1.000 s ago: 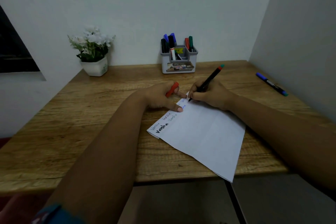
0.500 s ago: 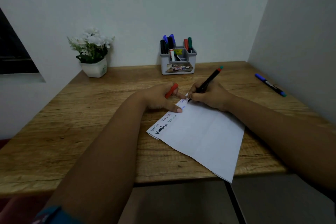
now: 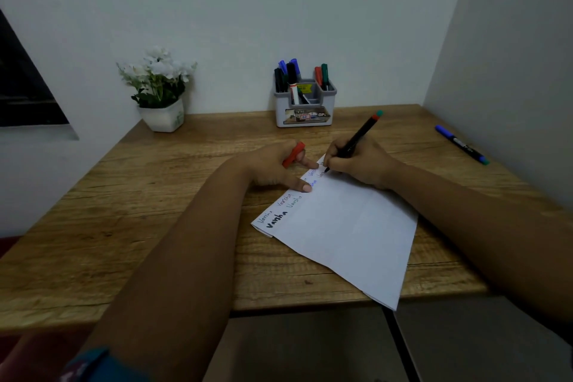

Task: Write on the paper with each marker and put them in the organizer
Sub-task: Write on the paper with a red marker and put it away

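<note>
Flowers in pot (image 3: pixel 163 116) far left. Left hand (image 3: pixel 273 166) pinning paper (image 3: pixel 344 226), fingers clamping red cap (image 3: pixel 293 154). Organizer (image 3: pixel 305 102) behind, packed with upright markers. Right hand (image 3: pixel 361 163) gripping marker (image 3: pixel 356 136), tip on paper. Blue marker (image 3: pixel 460 144) lying far right.

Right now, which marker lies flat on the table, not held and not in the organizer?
The blue-capped marker at the table's right side, near the wall. The others stand in the grey organizer or are in the right hand.

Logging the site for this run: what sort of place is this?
Probably a small study or home-office corner: a wooden desk pushed into bare walls, a marker organizer at the back, a potted plant beside it, and paper being written on.
</note>
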